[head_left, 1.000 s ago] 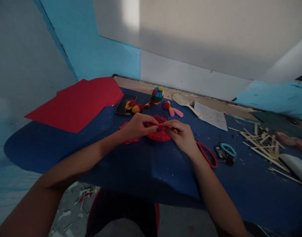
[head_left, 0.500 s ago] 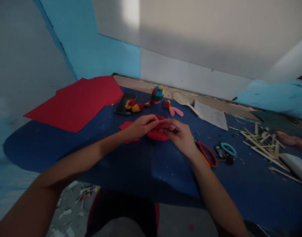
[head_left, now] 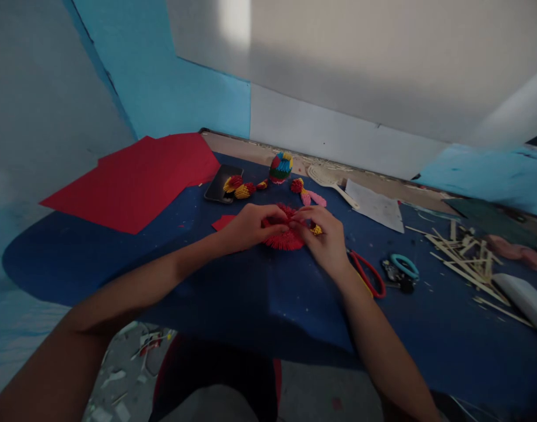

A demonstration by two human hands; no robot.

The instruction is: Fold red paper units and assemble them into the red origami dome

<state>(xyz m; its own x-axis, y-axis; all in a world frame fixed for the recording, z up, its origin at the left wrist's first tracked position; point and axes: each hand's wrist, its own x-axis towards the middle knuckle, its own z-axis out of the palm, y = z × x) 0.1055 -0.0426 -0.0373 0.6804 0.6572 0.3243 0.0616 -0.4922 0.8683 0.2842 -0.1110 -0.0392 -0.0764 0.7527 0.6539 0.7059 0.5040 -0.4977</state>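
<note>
A red spiky ring of folded paper pieces (head_left: 284, 240) lies on the dark blue table cover (head_left: 259, 293). My left hand (head_left: 247, 227) grips its left side with fingers curled over the top. Its right side is pinched by my right hand (head_left: 323, 237), which covers part of it. A small yellow bit (head_left: 316, 230) shows beside my right fingers. Loose red paper scraps (head_left: 223, 222) lie just left of my left hand.
Red paper sheets (head_left: 136, 179) lie at the back left, with a phone (head_left: 222, 183) and small coloured paper models (head_left: 280, 167) behind the hands. Red-handled scissors (head_left: 368, 272), a teal ring (head_left: 404, 265), white paper (head_left: 374, 205) and wooden sticks (head_left: 465, 261) sit to the right.
Both hands have settled lower onto the red ring, with my right hand now pressing over its right side. The view shifted slightly.
</note>
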